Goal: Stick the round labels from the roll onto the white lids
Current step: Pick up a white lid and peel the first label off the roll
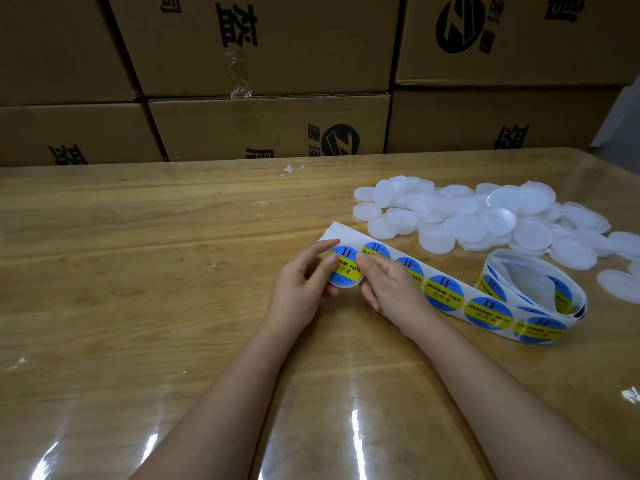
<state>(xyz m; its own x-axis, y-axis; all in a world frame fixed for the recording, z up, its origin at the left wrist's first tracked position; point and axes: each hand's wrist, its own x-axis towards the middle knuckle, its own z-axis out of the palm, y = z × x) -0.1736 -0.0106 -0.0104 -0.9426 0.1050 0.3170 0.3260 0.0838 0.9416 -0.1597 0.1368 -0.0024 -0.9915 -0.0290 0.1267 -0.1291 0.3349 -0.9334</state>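
My left hand (304, 282) holds a white lid (346, 271) with its fingers curled round the rim; a blue and yellow round label covers the lid's top. My right hand (388, 282) touches the lid's right edge with thumb and fingertips, and rests over the label strip (446, 294). The strip runs right across the table to the loose roll (535, 282). A heap of plain white lids (485, 220) lies behind the roll.
The wooden table (138, 271) has a glossy clear cover. Stacked cardboard boxes (270, 126) form a wall along its far edge. Stray lids (620, 285) lie near the right edge. A scrap of clear tape (292, 169) sits at the back.
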